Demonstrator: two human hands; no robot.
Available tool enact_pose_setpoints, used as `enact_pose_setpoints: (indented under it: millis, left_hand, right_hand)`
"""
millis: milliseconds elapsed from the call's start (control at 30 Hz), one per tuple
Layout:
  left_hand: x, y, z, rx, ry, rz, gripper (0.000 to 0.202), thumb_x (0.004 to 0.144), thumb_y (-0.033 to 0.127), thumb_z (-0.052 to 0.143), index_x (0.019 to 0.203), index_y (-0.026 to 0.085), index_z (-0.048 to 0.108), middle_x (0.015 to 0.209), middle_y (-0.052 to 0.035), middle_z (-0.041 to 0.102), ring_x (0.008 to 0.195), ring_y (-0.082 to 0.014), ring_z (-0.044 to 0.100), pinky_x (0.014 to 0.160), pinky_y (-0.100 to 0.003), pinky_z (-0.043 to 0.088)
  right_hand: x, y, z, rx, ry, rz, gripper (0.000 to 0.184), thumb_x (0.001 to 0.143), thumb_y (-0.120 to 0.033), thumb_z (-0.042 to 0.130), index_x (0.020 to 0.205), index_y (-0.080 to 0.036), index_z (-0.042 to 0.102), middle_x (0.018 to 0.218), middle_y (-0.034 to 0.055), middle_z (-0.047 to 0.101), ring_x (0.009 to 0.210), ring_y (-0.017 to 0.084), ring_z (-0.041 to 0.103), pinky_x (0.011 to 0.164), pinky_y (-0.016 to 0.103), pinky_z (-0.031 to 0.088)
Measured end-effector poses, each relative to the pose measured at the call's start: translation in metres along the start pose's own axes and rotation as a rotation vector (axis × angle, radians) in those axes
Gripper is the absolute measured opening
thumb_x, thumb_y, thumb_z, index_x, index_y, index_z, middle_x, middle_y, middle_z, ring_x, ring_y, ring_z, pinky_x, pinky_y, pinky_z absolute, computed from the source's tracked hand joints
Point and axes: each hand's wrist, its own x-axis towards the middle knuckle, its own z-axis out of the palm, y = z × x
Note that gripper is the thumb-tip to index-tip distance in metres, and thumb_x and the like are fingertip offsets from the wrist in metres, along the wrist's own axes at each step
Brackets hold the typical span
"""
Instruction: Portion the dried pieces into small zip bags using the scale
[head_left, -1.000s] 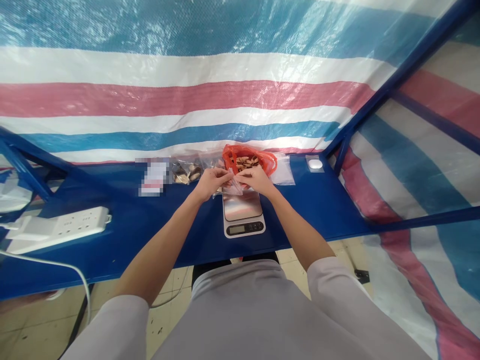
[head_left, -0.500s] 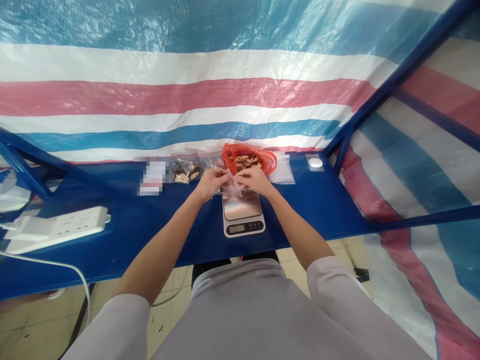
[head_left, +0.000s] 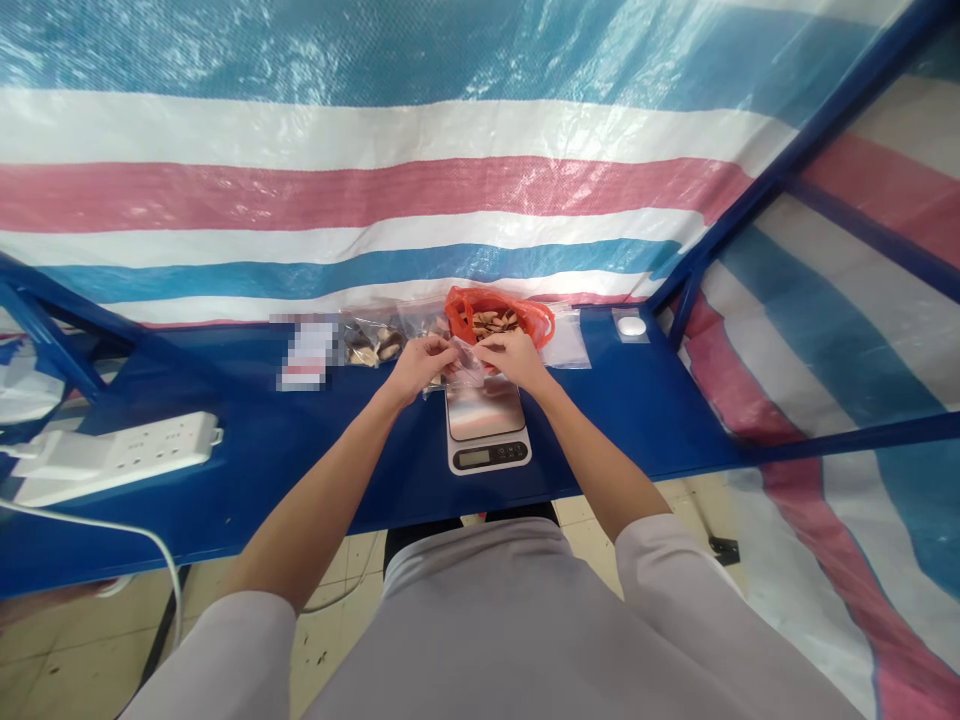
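Observation:
Between my hands, above the far part of a kitchen scale (head_left: 487,412), is a small clear plastic bag (head_left: 469,368). My left hand (head_left: 422,368) pinches its left side, fingers closed. On the other side my right hand (head_left: 514,360) is closed on the bag's right edge. Whether anything is inside the bag I cannot tell. Right behind my hands stands an open red plastic bag (head_left: 536,320) holding many brown, flat dried pieces (head_left: 495,323). Clear bags with similar pieces (head_left: 375,346) lie to the left of my left hand, partly hidden by it.
Flat clear bags (head_left: 566,340) lie right of the red bag, and a round white item (head_left: 631,326) sits farther right. A blurred-out paper (head_left: 307,352) and a white power strip (head_left: 124,457) are on the left of the blue table (head_left: 300,440). Striped sheeting (head_left: 375,190) hangs behind.
The clear bag has shifted slightly between my hands, its upper part now more visible. My hands have barely moved and keep their hold.

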Motion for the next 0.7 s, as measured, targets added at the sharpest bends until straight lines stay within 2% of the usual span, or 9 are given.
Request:
enact_pose_setpoints:
  millis: [100, 200, 333, 500, 700]
  left_hand:
    - [-0.0016, 0.0024, 0.0039, -0.024, -0.043, -0.002, 0.035, 0.066, 0.046, 0.083, 0.070, 0.013, 0.071, 0.069, -0.0058, 0.072, 0.063, -0.0148, 0.065, 0.064, -0.027, 0.055]
    - [-0.0012, 0.0017, 0.0066, -0.057, -0.030, -0.020, 0.041, 0.064, 0.051, 0.085, 0.071, 0.013, 0.071, 0.069, -0.0059, 0.072, 0.063, -0.0147, 0.065, 0.065, -0.028, 0.055]
    - [0.0003, 0.0000, 0.0052, -0.099, -0.040, -0.036, 0.039, 0.059, 0.045, 0.089, 0.071, 0.012, 0.073, 0.066, -0.0041, 0.070, 0.061, -0.0139, 0.063, 0.064, -0.028, 0.055]
    - [0.0007, 0.0014, 0.0010, -0.074, -0.031, -0.048, 0.032, 0.059, 0.040, 0.088, 0.067, 0.013, 0.072, 0.060, -0.0030, 0.067, 0.058, -0.0133, 0.062, 0.063, -0.028, 0.054]
    - [0.0006, 0.0008, 0.0000, 0.019, -0.015, -0.047, 0.025, 0.063, 0.037, 0.081, 0.067, 0.014, 0.072, 0.058, -0.0028, 0.066, 0.056, -0.0138, 0.060, 0.060, -0.027, 0.051]
  right_hand:
    - [0.0005, 0.0010, 0.0031, 0.106, -0.050, 0.024, 0.020, 0.086, -0.033, 0.068, 0.082, -0.017, 0.078, 0.071, 0.0021, 0.072, 0.059, 0.015, 0.067, 0.058, 0.026, 0.056]
    - [0.0010, 0.0017, 0.0041, 0.132, -0.082, 0.021, 0.021, 0.084, -0.034, 0.068, 0.084, -0.016, 0.079, 0.072, 0.0023, 0.072, 0.061, 0.015, 0.067, 0.059, 0.026, 0.057]
    - [0.0015, 0.0036, 0.0016, 0.107, -0.107, -0.009, 0.021, 0.084, -0.033, 0.068, 0.082, -0.016, 0.080, 0.069, 0.0016, 0.071, 0.062, 0.015, 0.067, 0.061, 0.025, 0.056]
    - [0.0022, 0.0066, 0.0023, 0.071, -0.104, -0.026, 0.020, 0.084, -0.033, 0.069, 0.082, -0.016, 0.080, 0.072, 0.0026, 0.074, 0.064, 0.015, 0.067, 0.062, 0.026, 0.055]
    - [0.0026, 0.0066, 0.0057, 0.062, -0.025, 0.021, 0.020, 0.085, -0.034, 0.068, 0.080, -0.017, 0.079, 0.068, 0.0022, 0.072, 0.062, 0.016, 0.067, 0.063, 0.028, 0.055]
